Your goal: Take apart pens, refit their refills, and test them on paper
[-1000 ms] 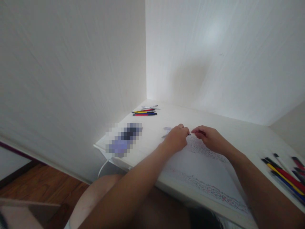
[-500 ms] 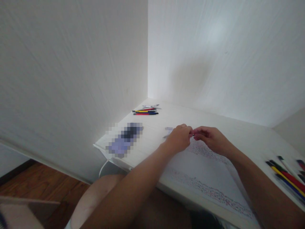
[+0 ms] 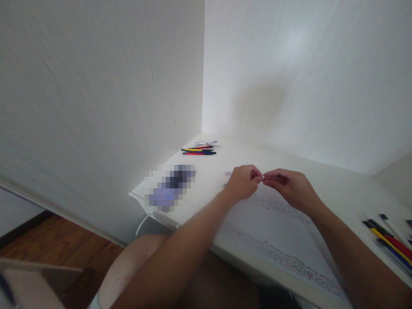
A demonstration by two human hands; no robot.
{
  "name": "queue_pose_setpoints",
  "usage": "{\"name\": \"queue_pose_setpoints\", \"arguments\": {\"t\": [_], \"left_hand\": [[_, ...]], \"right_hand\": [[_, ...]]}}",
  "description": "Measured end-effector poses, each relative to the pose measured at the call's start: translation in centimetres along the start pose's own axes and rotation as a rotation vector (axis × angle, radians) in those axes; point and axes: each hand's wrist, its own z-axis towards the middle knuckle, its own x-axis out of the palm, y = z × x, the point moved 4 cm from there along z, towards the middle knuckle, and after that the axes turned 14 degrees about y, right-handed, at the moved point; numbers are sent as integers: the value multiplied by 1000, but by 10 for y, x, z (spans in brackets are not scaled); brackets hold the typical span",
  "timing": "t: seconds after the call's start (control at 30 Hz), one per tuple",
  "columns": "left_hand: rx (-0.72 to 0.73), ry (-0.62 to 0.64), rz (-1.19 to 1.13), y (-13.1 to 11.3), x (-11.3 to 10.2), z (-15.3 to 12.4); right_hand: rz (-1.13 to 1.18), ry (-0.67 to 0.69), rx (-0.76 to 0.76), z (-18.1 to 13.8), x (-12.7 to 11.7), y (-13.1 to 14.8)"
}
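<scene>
My left hand [image 3: 243,182] and my right hand [image 3: 287,183] meet fingertip to fingertip above the far end of a sheet of paper [image 3: 273,223]. Both are closed in a pinch. A tiny dark and pale bit shows between the fingertips, too small to name. Rows of handwriting, partly in red, cover the top and bottom of the sheet, with a blank band between them. Just left of my left hand, pale clear pieces [image 3: 228,173] lie on the desk, partly hidden behind it.
Several coloured pens [image 3: 198,151] lie at the desk's back left corner. More pens [image 3: 391,240] lie at the right, beyond my right forearm. A blurred-out purple and dark object [image 3: 170,189] rests near the left edge. White walls [image 3: 257,64] border the desk [image 3: 309,171].
My two hands stay together, with the fingertips now in a tighter, clearer pinch. The whole view has shifted slightly.
</scene>
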Motion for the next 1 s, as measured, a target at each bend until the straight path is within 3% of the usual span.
{"name": "queue_pose_setpoints", "arguments": {"t": [0.23, 0.4, 0.5, 0.6, 0.7, 0.83, 1.0], "left_hand": [[-3, -23, -2, 2, 0, 1], [18, -48, 235, 8, -9, 3], [-105, -89, 512, 21, -25, 3], [-271, -56, 639, 38, -35, 3], [-324, 0, 636, 49, -34, 4], [-287, 50, 598, 56, -27, 7], [-242, 24, 589, 54, -27, 8]], "right_hand": [[-120, 1, -59, -1, 3, 18], [-188, -7, -52, 1, 6, 16], [-203, -60, -33, 1, 3, 9], [-197, -94, -14, 1, 0, 5], [-166, -103, 6, 1, 0, 3], [-95, -110, 34, 3, 1, 2], [119, -169, 52, 4, 1, -5]]}}
